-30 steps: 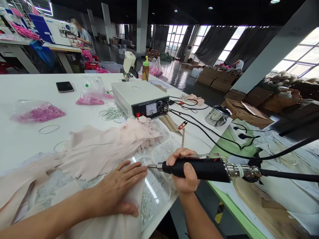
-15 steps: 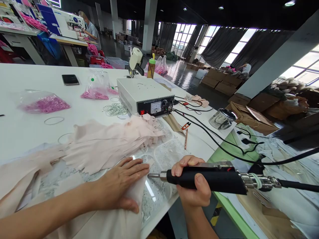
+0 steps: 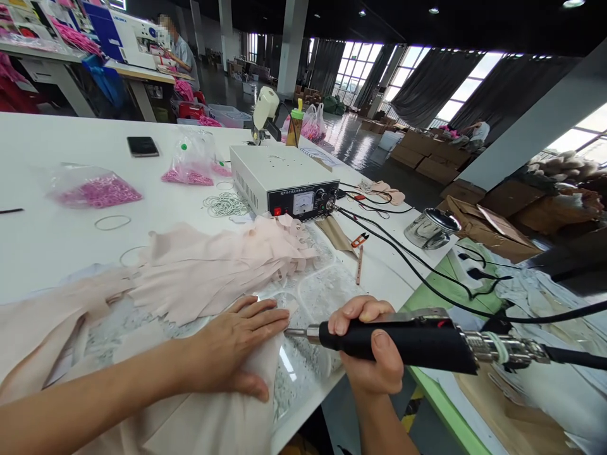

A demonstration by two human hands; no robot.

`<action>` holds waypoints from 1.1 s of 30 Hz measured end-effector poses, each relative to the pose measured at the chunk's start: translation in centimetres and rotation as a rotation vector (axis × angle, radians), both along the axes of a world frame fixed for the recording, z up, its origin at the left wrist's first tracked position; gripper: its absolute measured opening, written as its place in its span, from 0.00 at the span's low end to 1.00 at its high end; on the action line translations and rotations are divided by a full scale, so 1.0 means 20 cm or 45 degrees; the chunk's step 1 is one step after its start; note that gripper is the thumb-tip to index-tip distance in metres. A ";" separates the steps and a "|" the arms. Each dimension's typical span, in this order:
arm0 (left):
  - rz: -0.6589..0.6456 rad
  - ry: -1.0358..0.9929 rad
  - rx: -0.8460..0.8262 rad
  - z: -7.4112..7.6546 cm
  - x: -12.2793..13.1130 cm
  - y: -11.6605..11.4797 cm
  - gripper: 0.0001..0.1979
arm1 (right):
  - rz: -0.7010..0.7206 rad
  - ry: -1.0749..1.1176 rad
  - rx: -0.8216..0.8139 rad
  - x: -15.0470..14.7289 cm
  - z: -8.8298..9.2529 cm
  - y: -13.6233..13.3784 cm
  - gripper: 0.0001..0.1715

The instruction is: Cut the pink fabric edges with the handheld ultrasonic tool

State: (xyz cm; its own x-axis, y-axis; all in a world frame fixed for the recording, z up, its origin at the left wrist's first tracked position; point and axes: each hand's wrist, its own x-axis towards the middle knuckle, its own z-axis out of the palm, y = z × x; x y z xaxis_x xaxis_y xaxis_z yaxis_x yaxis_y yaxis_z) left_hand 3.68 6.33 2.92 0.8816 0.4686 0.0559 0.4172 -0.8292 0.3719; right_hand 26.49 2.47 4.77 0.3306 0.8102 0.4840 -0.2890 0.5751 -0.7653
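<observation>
At the near edge of the bench [image 3: 47,139], in the head view, the left hand [image 3: 232,347] lies flat on pale pink fabric [image 3: 203,423], its fingers outstretched and gripping nothing. Toward three o'clock from it, the right hand [image 3: 367,371] has its fingers wrapped around a black handheld tool [image 3: 417,344], with the thumb on the near side. The tool's slim metal tip [image 3: 298,332] points to nine o'clock, just beside the left fingertips; whether it touches the cloth I cannot tell. A clear sheet [image 3: 308,363] lies partly under the fabric. Near twelve o'clock from the left hand sits a layered fabric pile [image 3: 213,265]; at one o'clock beyond stands a white box [image 3: 284,167] with a dial. At twelve o'clock from the right hand lies a pencil [image 3: 359,265]
</observation>
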 end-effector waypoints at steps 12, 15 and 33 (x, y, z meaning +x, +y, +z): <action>0.044 0.015 -0.023 0.02 0.03 -0.02 0.43 | 0.057 0.020 -0.038 0.00 0.02 -0.06 0.10; 0.045 0.031 -0.025 0.03 0.03 -0.02 0.44 | 0.060 -0.005 -0.032 -0.01 0.02 -0.07 0.09; 0.049 0.014 -0.161 -0.01 0.04 -0.02 0.44 | 0.152 0.021 -0.028 -0.01 0.06 -0.08 0.09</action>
State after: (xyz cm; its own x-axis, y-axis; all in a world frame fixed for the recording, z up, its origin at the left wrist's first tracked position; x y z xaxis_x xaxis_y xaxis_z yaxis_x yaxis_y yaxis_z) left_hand 4.40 5.91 2.70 0.8630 0.5049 -0.0159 0.4527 -0.7591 0.4678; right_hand 26.26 0.96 6.03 0.2387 0.8548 0.4608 -0.3674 0.5187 -0.7720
